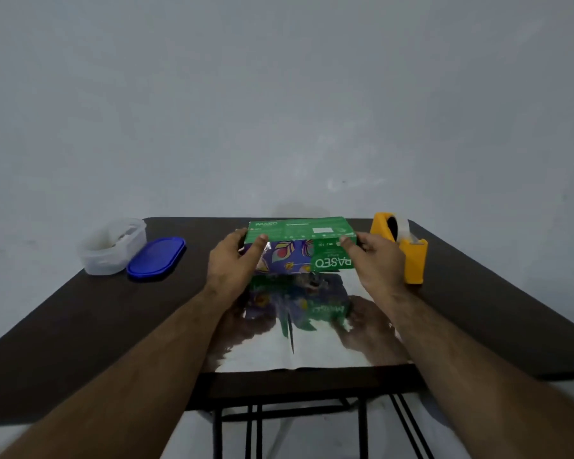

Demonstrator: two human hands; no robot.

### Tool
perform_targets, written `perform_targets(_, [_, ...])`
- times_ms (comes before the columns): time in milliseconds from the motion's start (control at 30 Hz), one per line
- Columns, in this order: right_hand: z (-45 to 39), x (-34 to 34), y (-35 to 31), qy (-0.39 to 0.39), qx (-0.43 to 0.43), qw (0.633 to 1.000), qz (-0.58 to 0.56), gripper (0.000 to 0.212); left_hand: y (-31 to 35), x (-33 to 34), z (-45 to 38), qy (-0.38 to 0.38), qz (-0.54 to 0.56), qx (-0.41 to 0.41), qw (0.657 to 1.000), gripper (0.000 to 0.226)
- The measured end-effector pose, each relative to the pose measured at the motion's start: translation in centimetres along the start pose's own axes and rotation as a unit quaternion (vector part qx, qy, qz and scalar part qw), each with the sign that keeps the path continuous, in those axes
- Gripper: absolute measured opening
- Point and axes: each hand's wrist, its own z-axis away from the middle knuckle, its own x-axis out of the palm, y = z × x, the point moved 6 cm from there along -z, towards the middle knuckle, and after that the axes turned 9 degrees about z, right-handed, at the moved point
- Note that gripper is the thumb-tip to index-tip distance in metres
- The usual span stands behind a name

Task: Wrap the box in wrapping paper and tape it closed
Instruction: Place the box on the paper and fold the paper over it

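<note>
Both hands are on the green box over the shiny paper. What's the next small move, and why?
Probably set the green box down flat near the middle of the silver wrapping paper. The left hand and right hand hold its ends, it looks tilted at the sheet's far end, and no paper is folded over it yet.

Head camera looking forward and down from the person's own standpoint

The single wide-angle view is facing across the dark table toward a pale wall, sitting close enough that both forearms are filling the lower frame; edges are bending, probably from lens distortion, and the wall is taking up the upper half.
</note>
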Motion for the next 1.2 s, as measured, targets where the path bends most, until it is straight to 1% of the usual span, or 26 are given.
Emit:
perform_targets(33, [-0.1,0.0,0.7,-0.004,0.0,1.0,-0.009,0.038,-0.7,-0.1,-0.3,-0.005,0.005,-0.009,1.0,0.08])
perform_targets(67, [-0.1,0.0,1.3,-0.016,0.007,1.0,-0.02,0.039,-1.1,-0.2,-0.5,-0.006,0.011,-0.017,1.0,0.081])
perform_targets(100, [-0.2,0.0,1.9,-0.029,0.018,0.999,-0.03,0.036,-1.2,-0.2,-0.6,-0.014,0.018,-0.027,0.999,0.083])
perform_targets(167, [-0.2,0.2,2.8,-0.051,0.029,0.997,-0.047,0.03,-1.6,-0.5,-0.9,-0.015,0.041,-0.044,0.998,0.102])
perform_targets(200, [-0.1,0.3,3.3,-0.06,0.038,0.996,-0.057,0.027,-1.8,-0.5,-0.9,-0.021,0.048,-0.051,0.997,0.105])
perform_targets(367, [-0.3,0.3,4.3,-0.102,0.076,0.986,-0.108,0.019,-1.6,-0.7,-0.7,-0.055,0.081,-0.074,0.992,0.073])
perform_targets(433, [-0.5,0.0,4.4,-0.104,0.09,0.98,-0.144,0.015,-1.0,-0.4,-0.3,-0.068,0.099,-0.061,0.991,0.046])
perform_targets(467, [-0.6,-0.1,4.5,-0.103,0.098,0.977,-0.16,0.013,-0.7,-0.4,-0.2,-0.07,0.103,-0.055,0.991,0.039])
perform_targets(500, [-0.7,-0.1,4.8,-0.1,0.108,0.974,-0.172,0.011,-0.4,-0.3,-0.1,-0.072,0.107,-0.051,0.99,0.04])
perform_targets(567, [-0.9,-0.1,5.1,-0.101,0.119,0.97,-0.188,0.009,-0.1,-0.3,0.1,-0.085,0.108,-0.036,0.99,0.056])
perform_targets(633, [-0.9,-0.4,5.0,-0.106,0.126,0.966,-0.2,0.007,-0.1,-0.3,0.2,-0.088,0.101,-0.028,0.991,0.064])
perform_targets(667, [-0.9,-0.5,5.0,-0.111,0.129,0.966,-0.195,0.009,-0.2,-0.3,0.2,-0.087,0.098,-0.029,0.991,0.063])
perform_targets(767, [-0.9,-0.8,4.8,-0.13,0.119,0.975,-0.137,0.021,-0.8,-0.3,-0.2,-0.091,0.095,-0.032,0.991,0.05])
perform_targets(833, [-0.9,-1.2,4.4,-0.134,0.085,0.983,-0.087,0.021,-1.3,-0.2,-0.3,-0.093,0.09,-0.038,0.991,0.047])
perform_targets(900, [-0.9,-1.9,4.0,-0.13,0.041,0.99,-0.023,0.015,-1.4,-0.2,-0.3,-0.098,0.083,-0.039,0.991,0.041])
perform_targets(967, [-1.3,-3.0,3.4,-0.103,0.017,0.994,0.02,0.01,-1.0,-0.7,-0.2,-0.079,0.057,-0.034,0.995,0.04])
perform_targets(1033, [-1.9,-4.2,2.7,-0.075,0.014,0.997,0.022,0.011,-0.3,-2.1,-0.1,-0.025,0.018,-0.018,0.999,0.049])
perform_targets(1067, [-2.1,-4.4,2.4,-0.075,0.014,0.997,0.014,0.009,0.2,-3.0,0.0,0.005,-0.005,-0.009,1.0,0.043])
perform_targets(1100, [-2.1,-4.4,1.7,-0.091,0.01,0.996,0.011,0.012,0.5,-3.7,0.0,0.027,-0.03,-0.003,0.999,0.033])
perform_targets(1133, [-1.9,-4.0,1.1,-0.118,0.0,0.993,0.018,0.024,0.8,-4.2,0.0,0.028,-0.078,0.003,0.997,0.022])
perform_targets(1167, [-1.7,-3.4,0.4,-0.149,-0.024,0.988,0.03,0.037,1.0,-4.2,-0.1,0.002,-0.139,0.011,0.99,0.016])
perform_targets(1200, [-1.4,-2.6,-0.3,-0.176,-0.06,0.981,0.059,0.047,1.2,-4.0,-0.2,-0.038,-0.207,0.022,0.977,0.018])
